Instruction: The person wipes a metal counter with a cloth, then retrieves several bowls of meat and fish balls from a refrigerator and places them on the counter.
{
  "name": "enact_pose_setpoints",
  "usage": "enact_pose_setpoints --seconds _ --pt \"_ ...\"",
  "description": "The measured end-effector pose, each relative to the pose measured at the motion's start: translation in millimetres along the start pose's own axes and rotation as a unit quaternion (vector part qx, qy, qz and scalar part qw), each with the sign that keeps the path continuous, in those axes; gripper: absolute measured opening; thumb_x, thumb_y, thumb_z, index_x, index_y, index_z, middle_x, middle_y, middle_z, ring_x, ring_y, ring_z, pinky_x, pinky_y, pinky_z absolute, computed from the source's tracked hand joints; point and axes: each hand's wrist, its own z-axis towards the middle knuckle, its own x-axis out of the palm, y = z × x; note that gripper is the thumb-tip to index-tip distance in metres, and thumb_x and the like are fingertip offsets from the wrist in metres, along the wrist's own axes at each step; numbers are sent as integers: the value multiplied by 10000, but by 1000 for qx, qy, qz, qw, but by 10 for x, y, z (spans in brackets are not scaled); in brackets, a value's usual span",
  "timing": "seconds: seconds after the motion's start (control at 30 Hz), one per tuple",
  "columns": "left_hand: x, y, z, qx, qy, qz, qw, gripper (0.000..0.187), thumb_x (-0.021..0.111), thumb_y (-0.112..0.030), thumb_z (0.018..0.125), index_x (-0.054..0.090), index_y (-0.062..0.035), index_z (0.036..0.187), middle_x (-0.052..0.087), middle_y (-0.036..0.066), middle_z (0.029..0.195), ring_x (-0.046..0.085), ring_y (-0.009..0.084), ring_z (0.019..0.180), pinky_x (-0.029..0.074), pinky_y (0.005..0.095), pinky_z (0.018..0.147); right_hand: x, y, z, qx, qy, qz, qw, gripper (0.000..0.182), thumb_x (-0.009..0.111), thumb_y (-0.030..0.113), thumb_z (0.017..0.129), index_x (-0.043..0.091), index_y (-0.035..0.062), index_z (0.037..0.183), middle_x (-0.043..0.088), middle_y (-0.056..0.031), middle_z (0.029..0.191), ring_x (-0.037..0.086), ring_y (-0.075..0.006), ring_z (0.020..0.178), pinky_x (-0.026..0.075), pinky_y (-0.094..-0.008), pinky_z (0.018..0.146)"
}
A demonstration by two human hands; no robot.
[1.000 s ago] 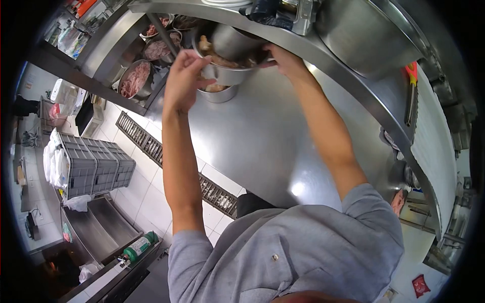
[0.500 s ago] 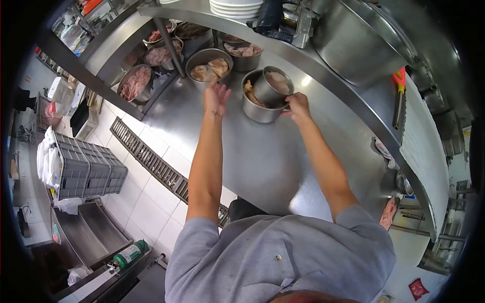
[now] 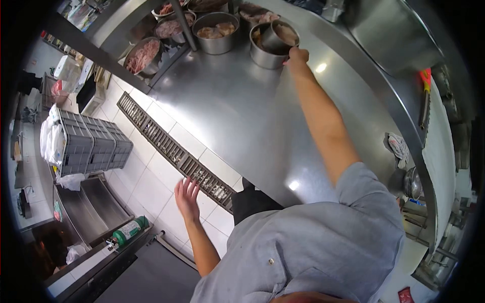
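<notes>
At the far side of the steel table, my right hand (image 3: 299,55) is closed at the right edge of a small metal pot (image 3: 275,40). That pot tilts inside a larger steel pot (image 3: 268,60) and holds something pale. Pieces of yellowish food show beside it in the larger pot. To the left stands another steel pot (image 3: 217,46) with pale, yellowish meat-like pieces (image 3: 217,31). My left hand (image 3: 188,201) hangs free over the tiled floor, left of the table, fingers spread and holding nothing.
Several bowls of raw meat (image 3: 144,56) stand at the back left. A steel shelf (image 3: 374,83) curves over the table's right side, carrying a large pot (image 3: 389,35). On the floor are a drain grate (image 3: 177,154), grey crates (image 3: 93,144) and a green cylinder (image 3: 130,230).
My left hand has left the pot of meat-like pieces and swung back toward my body, off the table. My right hand stays at the small pot; the view has shifted and turned.
</notes>
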Motion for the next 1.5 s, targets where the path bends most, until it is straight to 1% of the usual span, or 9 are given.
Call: enact_pose_setpoints --seconds 0.23,0.47,0.67,0.83,0.9,0.97,1.0,1.1,1.5 --pt "-1160 642 -555 -79 -259 -11 963 545 536 -339 913 332 -13 1300 447 250 1267 537 372 1088 479 447 897 176 49 252 -41 123 -40 991 426 442 -7 856 378 -80 1270 416 -254 1277 499 -438 1096 548 -586 744" --pt "-1014 1157 -233 -182 -230 4 956 480 551 -315 905 368 -22 1238 476 248 1211 569 367 1014 516 445 810 421 -149 522 -52 238 11 970 407 370 -37 847 364 -104 1248 438 -231 1221 547 -394 1009 601 -496 711" --pt "-520 910 17 -114 -173 129 970 386 540 -273 919 408 -12 1171 543 209 1116 608 348 958 533 437 777 600 -49 187 -55 132 39 989 340 383 -66 847 365 -125 1182 456 -232 1170 583 -367 936 611 -486 674" --pt "659 262 731 171 -78 238 953 199 568 -173 924 545 7 1003 565 42 813 532 100 729 460 237 623 281 -105 102 -109 198 7 974 321 420 -22 860 376 -111 1166 488 -191 1056 592 -327 887 613 -470 669" --pt "1556 -216 1202 266 48 206 941 203 581 -148 904 560 12 1028 578 66 899 576 143 799 484 250 706 -4 -290 272 -111 236 -18 965 319 431 25 871 380 -102 1160 494 -174 1002 594 -303 866 614 -463 669" --pt "2377 -530 1853 368 111 347 855 378 651 -125 828 533 -60 1182 578 138 1070 597 254 920 495 358 806 -374 -264 89 -98 226 -86 965 303 406 29 875 392 -88 1155 505 -181 1038 596 -289 871 614 -456 676" --pt "2746 -647 2168 484 91 449 746 476 688 -131 781 521 -97 1226 497 202 1223 550 350 1064 456 416 902 -548 -246 -35 -100 219 -83 967 294 397 24 877 399 -76 1153 515 -186 1051 596 -286 882 613 -452 663" --pt "3510 -589 2976 447 84 530 716 491 696 -243 780 535 -218 1243 182 339 1424 346 462 1271 396 433 997 -1060 -204 -294 -77 216 -129 965 279 376 21 890 427 -7 1163 525 -176 1124 589 -282 942 602 -427 621" --pt "4562 71 2820 385 15 506 772 284 589 -346 856 611 -247 1121 60 417 1408 221 556 1283 406 517 961 -2052 -343 -407 -64 171 -168 969 143 447 152 957 501 113 1084 590 -24 919 563 -112 657 427 -264 432"
